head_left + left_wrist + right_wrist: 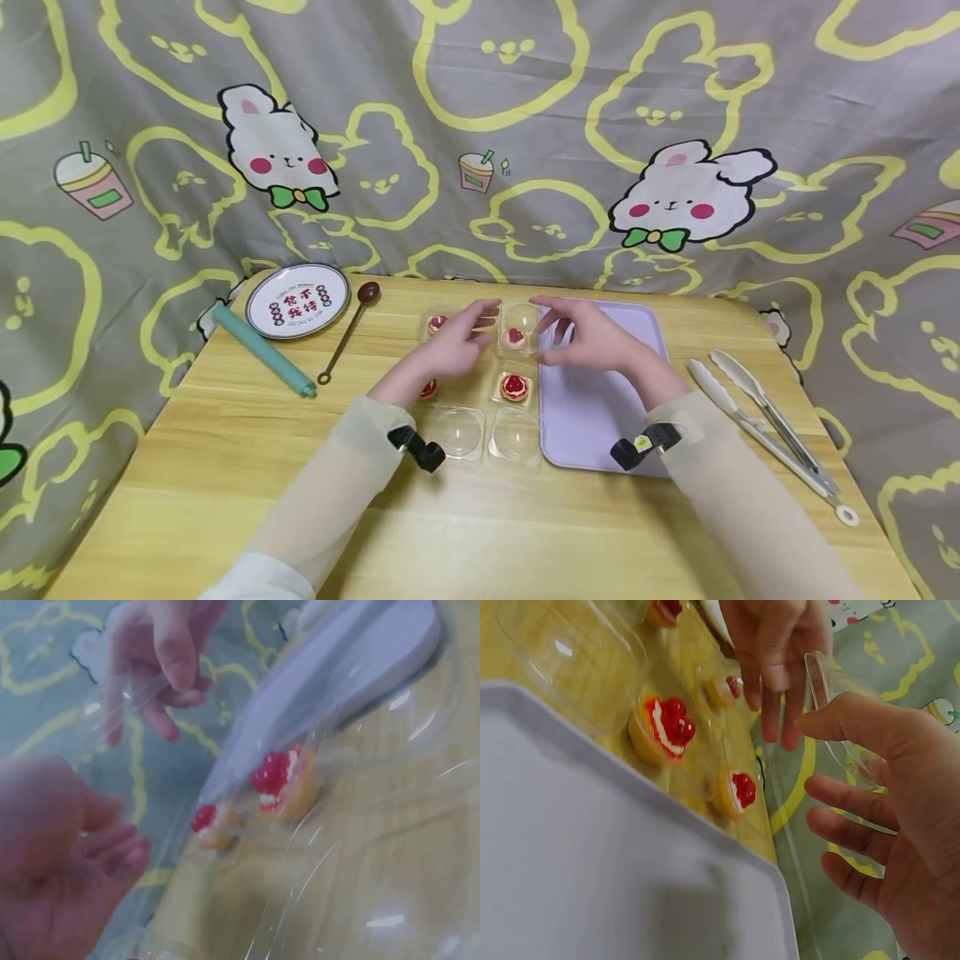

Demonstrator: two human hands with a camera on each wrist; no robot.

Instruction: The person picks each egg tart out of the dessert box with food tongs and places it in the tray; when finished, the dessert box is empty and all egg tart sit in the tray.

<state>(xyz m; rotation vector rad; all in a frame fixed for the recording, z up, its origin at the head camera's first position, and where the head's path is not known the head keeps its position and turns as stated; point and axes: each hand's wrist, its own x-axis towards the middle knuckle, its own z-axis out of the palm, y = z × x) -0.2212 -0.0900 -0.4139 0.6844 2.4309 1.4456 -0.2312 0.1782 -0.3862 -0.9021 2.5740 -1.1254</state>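
My right hand (588, 335) pinches a clear plastic lid (819, 681) between thumb and index finger, its other fingers loosely spread. The lid is above the table, over a small tart with red fruit (514, 337) in a clear base at the back. Facing it from the left is my left hand (452, 343), fingers loosely bent and nothing gripped. A second tart (514, 387) sits nearer in its own clear container. Two more tarts, one at the back left (437, 323) and one nearer (428, 389), are partly hidden by the left hand and forearm.
Two clear domed containers (457, 435) stand at the near end of the rows. A lilac tray (588, 417) lies to the right, with metal tongs (765, 433) beyond. To the left are a round plate (298, 302), a brown spoon (348, 333) and a teal roll (264, 350).
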